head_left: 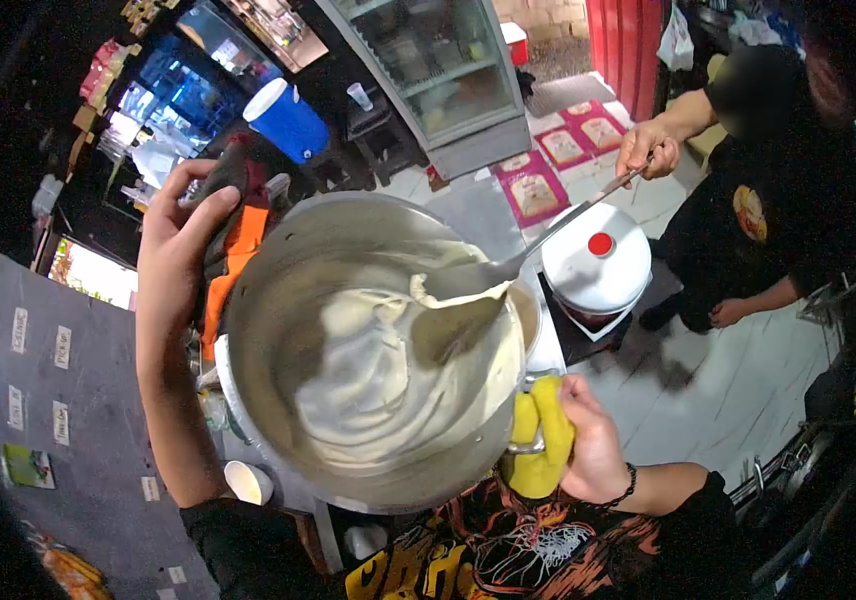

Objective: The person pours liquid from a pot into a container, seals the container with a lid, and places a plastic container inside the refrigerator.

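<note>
Left hand [183,225] closed on dark-and-orange cloth [238,245]; right hand [593,440] closed on yellow cloth [548,430] at near-right handle [525,448]; pot [273,290] centred between them; left surface [98,490] label [63,346] reads "PICK UP"

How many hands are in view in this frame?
4: the wearer's left hand on a black-and-orange covering and right hand on a yellow cloth, both at the pot; a co-worker's upper hand on a utensil, lower hand apart.
</note>
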The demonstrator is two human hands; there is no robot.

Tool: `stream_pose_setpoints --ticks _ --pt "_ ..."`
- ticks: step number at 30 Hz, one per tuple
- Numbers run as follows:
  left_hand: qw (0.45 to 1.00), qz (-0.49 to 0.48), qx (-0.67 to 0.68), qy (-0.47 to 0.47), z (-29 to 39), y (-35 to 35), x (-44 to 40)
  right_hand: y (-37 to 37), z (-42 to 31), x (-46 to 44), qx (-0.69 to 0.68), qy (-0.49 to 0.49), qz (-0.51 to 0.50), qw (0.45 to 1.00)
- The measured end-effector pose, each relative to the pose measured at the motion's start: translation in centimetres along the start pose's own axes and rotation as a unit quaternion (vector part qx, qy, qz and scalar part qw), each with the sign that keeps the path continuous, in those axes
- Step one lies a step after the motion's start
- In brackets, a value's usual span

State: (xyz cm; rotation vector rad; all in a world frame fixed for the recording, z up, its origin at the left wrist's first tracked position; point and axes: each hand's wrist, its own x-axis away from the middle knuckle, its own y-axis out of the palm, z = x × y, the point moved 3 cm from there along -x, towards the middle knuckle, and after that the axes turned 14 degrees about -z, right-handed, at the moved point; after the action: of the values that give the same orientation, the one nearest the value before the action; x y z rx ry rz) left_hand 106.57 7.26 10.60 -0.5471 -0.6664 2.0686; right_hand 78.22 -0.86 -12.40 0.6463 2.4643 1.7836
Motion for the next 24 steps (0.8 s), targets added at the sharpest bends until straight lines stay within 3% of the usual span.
stream_pose_setpoints --ticks 7,14,19,23,24 --pt "0.996 0.03 0.044 0.076 -0.2 -2.2 1.1 2.8 -2.6 0.9 0.114 -0.096 -0.028 0.988" --pt "0.983 -0.001 0.106 0.149 -0.7 -3.2 -0.5 6.6 -6.2 3.0 0.197 -0.133 -0.066 0.969" --pt "0.983 -0.005 0.082 0.164 -0.9 0.3 -2.7 6.8 -9.7 5.6 0.251 -0.168 -0.028 0.953" --pt "0.966 -0.03 0.144 0.211 0.4 5.0 -3.4 5.3 -12.4 8.5 0.262 -0.202 -0.033 0.943" --pt "0.959 -0.043 0.166 0.224 0.7 6.0 -3.2 5.1 -12.8 9.9 0.29 -0.234 0.004 0.928"
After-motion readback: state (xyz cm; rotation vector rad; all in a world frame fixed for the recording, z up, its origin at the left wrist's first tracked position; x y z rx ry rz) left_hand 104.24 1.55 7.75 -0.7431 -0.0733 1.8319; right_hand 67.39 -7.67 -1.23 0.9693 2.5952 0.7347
